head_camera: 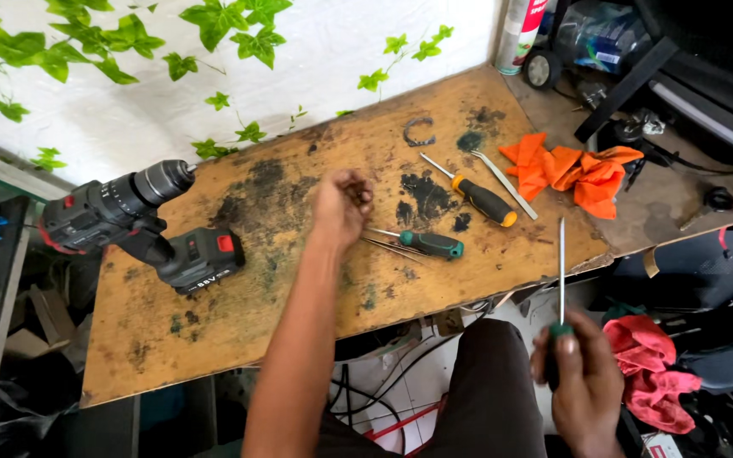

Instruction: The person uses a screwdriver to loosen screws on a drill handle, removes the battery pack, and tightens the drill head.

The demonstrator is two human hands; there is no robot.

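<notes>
Holding a Screwdriver Beside the Stained Workbench

Resting at the far left of the wooden bench [214, 339] was a black cordless drill [133, 225]. Further right, the left hand [343, 206] hovered over the board, fingers curled shut; whether it held anything could not be told. Just beyond lay a green-handled screwdriver [422, 243] and a black-and-orange screwdriver [477, 197], then an orange cloth [574, 172]. Off the bench's edge, the right hand [583, 373] gripped a long screwdriver [562, 280] upright.
</notes>
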